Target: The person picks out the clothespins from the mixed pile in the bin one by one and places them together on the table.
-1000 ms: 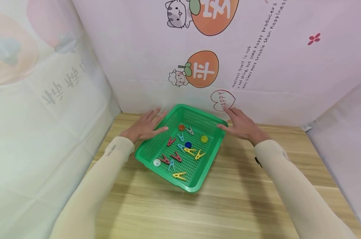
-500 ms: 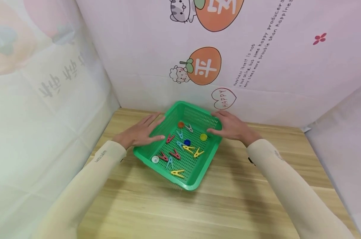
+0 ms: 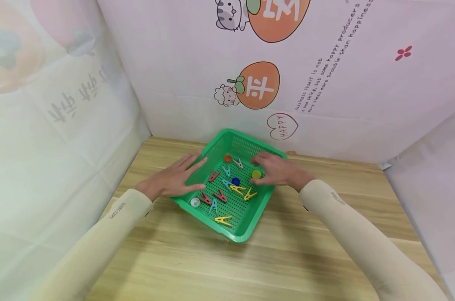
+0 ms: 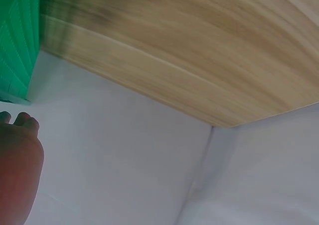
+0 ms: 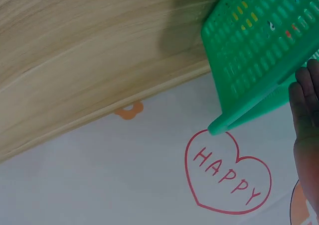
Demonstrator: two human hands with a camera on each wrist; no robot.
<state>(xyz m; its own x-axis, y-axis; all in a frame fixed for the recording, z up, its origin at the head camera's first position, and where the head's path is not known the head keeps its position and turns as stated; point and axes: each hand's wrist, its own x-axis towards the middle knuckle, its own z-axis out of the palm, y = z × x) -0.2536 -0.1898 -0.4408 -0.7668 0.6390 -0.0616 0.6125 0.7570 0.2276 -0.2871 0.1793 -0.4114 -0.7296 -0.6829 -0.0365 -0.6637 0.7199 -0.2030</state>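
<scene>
A green basket (image 3: 236, 239) holds clothespins and small round caps. My right hand (image 3: 278, 170) reaches over its right rim, thumb and fingers spread to either side of a yellow cap (image 3: 256, 174). Over the left rim, my left hand (image 3: 176, 177) has its fingers straight and apart, with nothing held. Inside lie red clothespins (image 3: 221, 195), blue clothespins (image 3: 213, 206), yellow clothespins (image 3: 223, 220) and one pale grey clothespin (image 3: 238, 162). An orange cap (image 3: 228, 158), a dark blue cap (image 3: 235, 181) and a white cap (image 3: 195, 202) are among them.
The basket stands on a wood-grain table (image 3: 227, 271), turned at an angle close to the back wall. Printed white cloth (image 3: 182, 83) covers that wall, and plain-looking cloth hangs at the right side. In the right wrist view a red heart print (image 5: 229, 172) shows beside the basket.
My right hand has moved left and down, from beyond the basket's right rim to around the yellow cap. The left hand has shifted slightly down and left.
</scene>
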